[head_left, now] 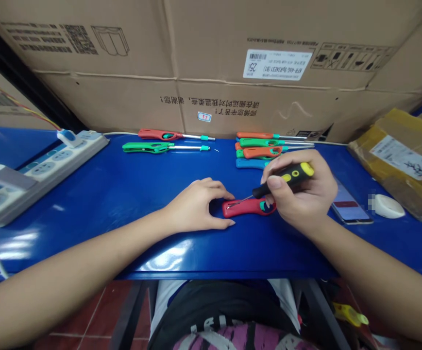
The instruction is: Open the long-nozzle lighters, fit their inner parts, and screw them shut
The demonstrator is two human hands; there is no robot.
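A red utility lighter (245,208) with a turquoise trigger lies flat on the blue table, its handle end to the left. My left hand (198,206) curves around that end, thumb and index fingertips at its two long sides. In my right hand (301,194) is a screwdriver (293,176) with a black and yellow handle. Its thin shaft slants down left, and the tip meets the lighter near the handle end. The lighter's right part is hidden behind my right hand.
Behind are a red lighter (160,134), a green lighter (147,147) and a group of several lighters (260,142). Power strips (50,167) stand left; a phone (349,201), white mouse-like object (389,206) and taped carton (396,160) right. A large cardboard box (211,58) walls the back.
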